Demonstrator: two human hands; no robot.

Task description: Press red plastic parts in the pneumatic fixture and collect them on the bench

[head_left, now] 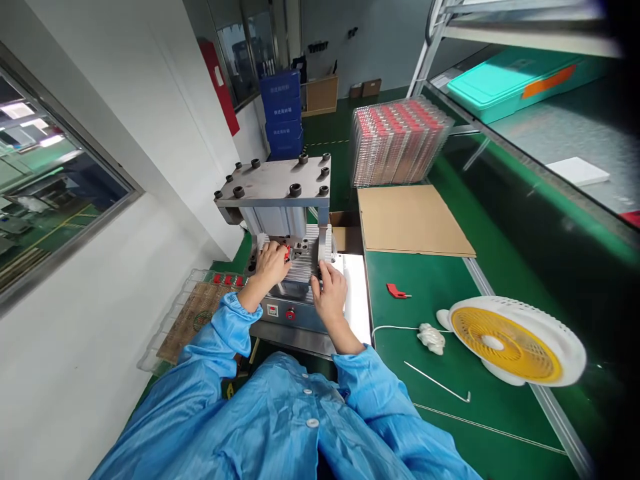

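A metal press (280, 183) with a thick bolted top plate stands in front of me. My left hand (273, 263) reaches under the plate, its fingers closed round a small red plastic part (287, 253) at the fixture. Part of that piece is hidden by the fingers. My right hand (331, 291) rests at the right side post (323, 250) of the press, fingertips touching its lower end and thumb apart from them; nothing shows in its grasp. Below the hands, the press's front panel carries a red button (291, 314) and a small red-lit switch (273, 310).
Left of the press lies a clear tray (170, 320) with several red parts. On the green table at right are another red part (397, 291), a hex key (440, 383), a yellow-and-white fan (510, 340), cardboard (415, 220) and stacked clear trays (400, 143). A shelf edge overhangs the right.
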